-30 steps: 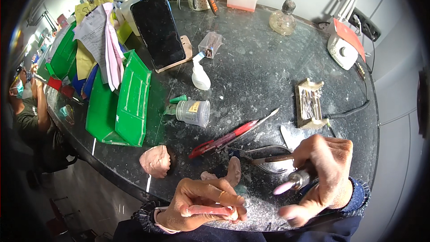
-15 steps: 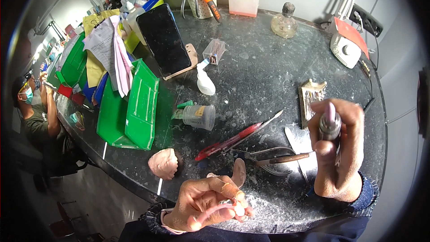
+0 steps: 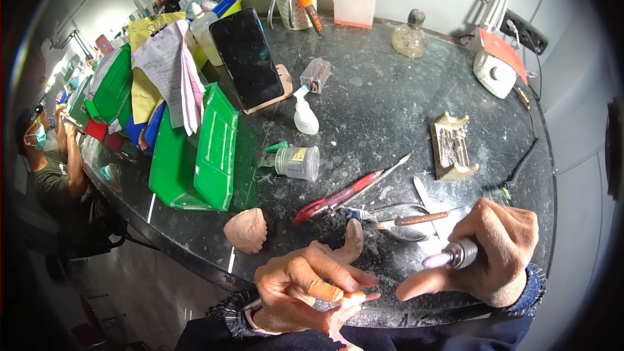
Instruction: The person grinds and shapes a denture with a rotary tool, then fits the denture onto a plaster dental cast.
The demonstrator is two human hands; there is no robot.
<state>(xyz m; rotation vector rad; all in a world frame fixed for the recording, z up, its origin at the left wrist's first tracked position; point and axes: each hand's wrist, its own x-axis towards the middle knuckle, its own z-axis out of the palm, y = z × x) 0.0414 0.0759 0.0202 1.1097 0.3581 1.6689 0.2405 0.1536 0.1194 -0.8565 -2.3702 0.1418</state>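
Dusty black worktop [image 3: 377, 107] extends beyond both hands. Left hand [image 3: 304, 291], pinched closed, grips a thin curved pink piece [image 3: 337, 329] at the near edge; right hand [image 3: 493, 257], fingers curled, thumb extended, holds a silver cylindrical handpiece [image 3: 464, 253], apparently keeping its pale-pink tip [image 3: 435, 260] unobstructed. Beyond, a cream block [image 3: 454, 170] stands, presumably within reach.
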